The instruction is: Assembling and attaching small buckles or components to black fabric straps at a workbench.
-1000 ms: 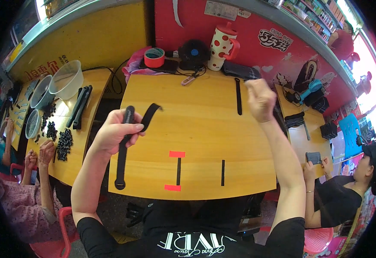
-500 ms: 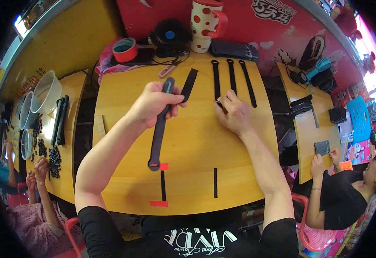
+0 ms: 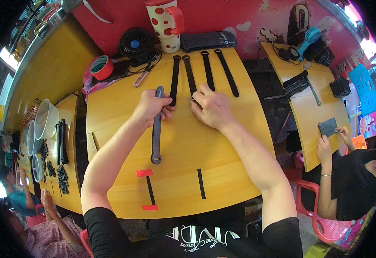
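My left hand is closed around a dark grey hook-and-loop strap, its slotted end hanging toward me. The left thumb and fingertips also touch the lower end of a black strap, the leftmost in a row on the table. Pinched in my right hand is a thin, pointed metal piece; its kind is hidden by the fingers. This hand rests at the lower end of the second strap. Two more black straps, a third and a fourth, lie to the right, slotted ends away from me.
A black fan, spotted tumbler, dark pouch, red tape roll and pink cutter line the far edge. Red tape and a black strip mark the near table. Co-workers sit at both sides.
The leftmost black strap, tilted and apart before, now lies close to the row. My right hand has moved to the second strap's lower end. The whole view has shifted.
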Demonstrator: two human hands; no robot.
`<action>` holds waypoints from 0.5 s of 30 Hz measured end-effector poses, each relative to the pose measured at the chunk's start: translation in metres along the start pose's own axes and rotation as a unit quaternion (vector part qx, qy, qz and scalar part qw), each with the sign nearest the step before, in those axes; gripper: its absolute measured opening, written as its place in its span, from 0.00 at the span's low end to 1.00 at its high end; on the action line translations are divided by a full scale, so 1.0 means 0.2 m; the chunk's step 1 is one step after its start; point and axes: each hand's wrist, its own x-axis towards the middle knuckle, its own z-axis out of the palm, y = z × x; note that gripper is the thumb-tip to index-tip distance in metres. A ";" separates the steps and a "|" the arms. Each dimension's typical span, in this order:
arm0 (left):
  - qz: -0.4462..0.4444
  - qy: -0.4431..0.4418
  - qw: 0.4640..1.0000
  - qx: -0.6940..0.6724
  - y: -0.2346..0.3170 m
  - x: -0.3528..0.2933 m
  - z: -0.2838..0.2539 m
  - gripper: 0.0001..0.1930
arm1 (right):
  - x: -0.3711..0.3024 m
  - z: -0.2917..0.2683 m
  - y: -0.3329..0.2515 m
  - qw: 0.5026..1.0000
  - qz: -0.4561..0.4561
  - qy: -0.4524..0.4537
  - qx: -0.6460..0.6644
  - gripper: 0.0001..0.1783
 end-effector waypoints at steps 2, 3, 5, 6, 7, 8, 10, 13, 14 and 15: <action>-0.006 -0.014 1.000 0.003 0.02 -0.02 -0.01 0.09 | -0.01 0.00 0.00 1.000 0.005 -0.001 0.000 0.08; -0.006 -0.012 1.000 0.004 0.03 -0.04 -0.01 0.09 | -0.01 -0.01 -0.01 1.000 0.004 0.001 -0.005 0.08; -0.012 -0.011 0.999 0.036 0.04 -0.06 -0.02 0.13 | -0.01 -0.01 -0.02 1.000 0.000 0.004 -0.007 0.08; -0.011 -0.009 0.999 0.036 0.05 -0.08 -0.02 0.13 | -0.01 -0.01 -0.02 1.000 -0.001 -0.003 -0.018 0.08; -0.004 -0.009 0.998 0.056 0.06 -0.10 -0.03 0.15 | -0.01 -0.01 -0.02 1.000 -0.004 -0.009 -0.028 0.08; 0.004 -0.008 0.997 0.077 0.06 -0.11 -0.04 0.17 | -0.01 0.00 -0.02 1.000 -0.006 -0.008 -0.027 0.08; 0.004 -0.011 0.996 0.090 0.07 -0.14 -0.04 0.20 | -0.02 0.00 -0.01 0.998 0.001 -0.017 -0.061 0.07; 0.011 -0.019 0.995 0.102 0.08 -0.18 -0.05 0.22 | -0.01 0.01 -0.01 0.998 0.006 -0.009 -0.068 0.07; 0.018 -0.026 0.994 0.101 0.08 -0.19 -0.05 0.22 | -0.01 0.00 -0.01 0.998 0.002 -0.008 -0.068 0.07; 0.021 -0.025 0.995 0.099 0.09 -0.20 -0.05 0.22 | -0.01 0.00 -0.01 0.998 0.000 -0.006 -0.066 0.07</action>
